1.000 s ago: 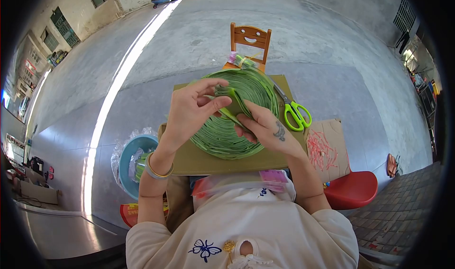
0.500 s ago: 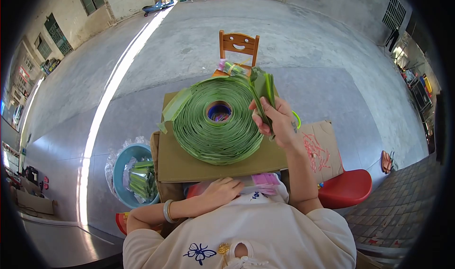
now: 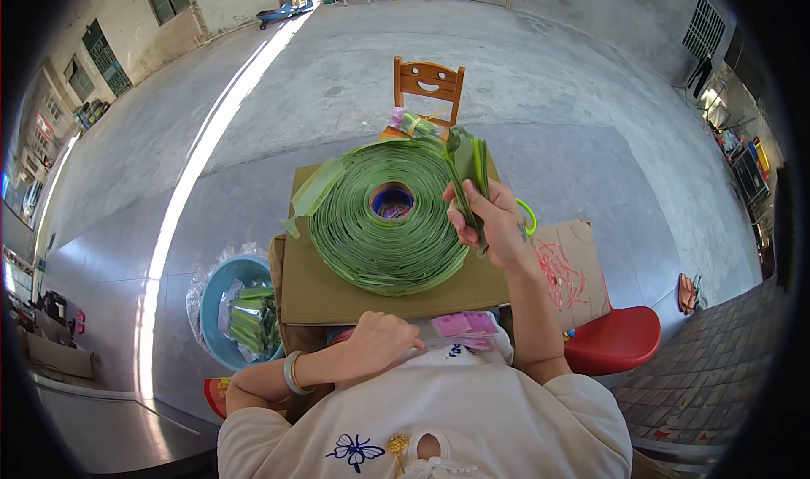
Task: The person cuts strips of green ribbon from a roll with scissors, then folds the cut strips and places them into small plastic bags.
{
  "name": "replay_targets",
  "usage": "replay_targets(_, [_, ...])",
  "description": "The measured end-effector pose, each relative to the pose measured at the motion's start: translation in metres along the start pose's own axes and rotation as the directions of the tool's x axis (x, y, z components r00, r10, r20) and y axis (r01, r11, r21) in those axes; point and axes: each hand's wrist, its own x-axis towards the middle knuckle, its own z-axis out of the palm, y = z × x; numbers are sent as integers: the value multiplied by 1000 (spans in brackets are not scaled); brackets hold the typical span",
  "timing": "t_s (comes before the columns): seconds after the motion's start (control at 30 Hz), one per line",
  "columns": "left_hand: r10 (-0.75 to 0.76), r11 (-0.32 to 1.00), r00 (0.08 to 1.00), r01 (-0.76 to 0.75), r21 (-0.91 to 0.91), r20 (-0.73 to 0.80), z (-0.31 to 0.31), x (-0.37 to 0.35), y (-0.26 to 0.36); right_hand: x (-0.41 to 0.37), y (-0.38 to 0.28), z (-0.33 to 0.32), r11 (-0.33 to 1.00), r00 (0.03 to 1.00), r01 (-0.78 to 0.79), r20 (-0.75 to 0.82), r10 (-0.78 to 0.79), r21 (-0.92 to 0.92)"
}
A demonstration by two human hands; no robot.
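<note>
My right hand [image 3: 499, 221] is closed around an upright bundle of long green leaf strips [image 3: 469, 160], held over the right side of a big coiled roll of green strips [image 3: 354, 251]. The roll lies flat, with a blue-lined hole at its middle. Low over my lap, my left hand [image 3: 386, 342] is curled with its knuckles up; its fingers are mostly hidden, and I cannot see what is in them. Beside it, pink plastic sleeves [image 3: 468, 327] lie on my lap.
The roll rests on an olive-brown board [image 3: 396, 310]. To the left stands a blue basin [image 3: 215, 314] with bagged greens. On the right are cardboard [image 3: 591, 264] with pink ties and a red stool [image 3: 620, 340]. A wooden chair [image 3: 429, 82] behind holds a wrapped bundle.
My left hand has gone from lying flat on my lap to curled, drawing slightly left. More of the pink sleeves shows. My right hand stays nearly in place with the bundle.
</note>
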Motion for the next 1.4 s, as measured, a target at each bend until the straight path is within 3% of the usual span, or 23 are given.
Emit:
replay_targets(0.13, [-87, 987, 995, 79, -142, -50, -19, 3, -3, 0, -3, -2, 1000, 1000, -13, -12, 14, 12])
replay_targets(0.17, [-104, 961, 970, 41, -275, -218, -31, 5, -6, 0, -4, -2, 998, 1000, -5, -23, 6, 56])
replay_targets(0.2, [-141, 919, 916, -20, -394, -376, -47, 8, -11, 0, -7, -4, 995, 999, 4, -34, 0, 99])
replay_targets(0.27, [-480, 724, 730, 16, -689, -487, -86, 9, -16, 1, -8, -10, 990, 999, 24, -25, -20, 142])
replay_targets(0.33, [-550, 676, 589, -103, -730, -592, -118, 11, -32, -5, -13, -6, 993, 988, -73, 145, 60, 93])
replay_targets(0.4, [-589, 618, 589, -113, -778, -553, -144, 14, -29, -9, -15, 3, 980, 922, -199, 334, 195, -24])
replay_targets(0.5, [-521, 626, 646, -155, -764, -558, -148, 24, -27, -4, -14, 32, 942, 827, -252, 456, 328, -222])
replay_targets(0.53, [-493, 602, 678, -187, -776, -546, -145, 26, -27, 0, -12, 38, 941, 848, -243, 420, 324, -235])
replay_targets(0.7, [-331, 429, 825, -301, -852, -458, -129, 23, -26, 35, 2, 23, 965, 954, -261, 161, 252, 38])
replay_targets(0.8, [-218, 395, 932, -186, -900, -288, -122, 9, -40, 46, 1, 3, 962, 973, -222, 103, 207, 158])
replay_targets(0.9, [-196, 346, 911, -282, -895, -363, -115, 7, -51, 49, 1, -1, 967, 975, -211, 108, 196, 143])
replay_targets(1.0, [-253, 408, 908, -214, -888, -335, -117, 9, -51, 49, 3, 5, 976, 981, -188, 71, 181, 110])
replay_targets(1.1, [-129, 332, 912, -331, -883, -390, -117, 6, -46, 49, 3, 4, 977, 981, -188, 58, 183, 98])
replay_targets(1.2, [-108, 304, 910, -354, -885, -401, -121, 4, -42, 48, -1, 4, 975, 977, -208, 69, 203, 79])
replay_targets(1.3, [-251, 471, 894, -223, -854, -372, -119, 9, -40, 49, -1, 5, 972, 972, -224, 86, 218, 67])
replay_targets(1.4, [-259, 433, 861, -302, -850, -438, -113, 15, -36, 49, -1, 9, 973, 977, -210, 50, 206, 93])
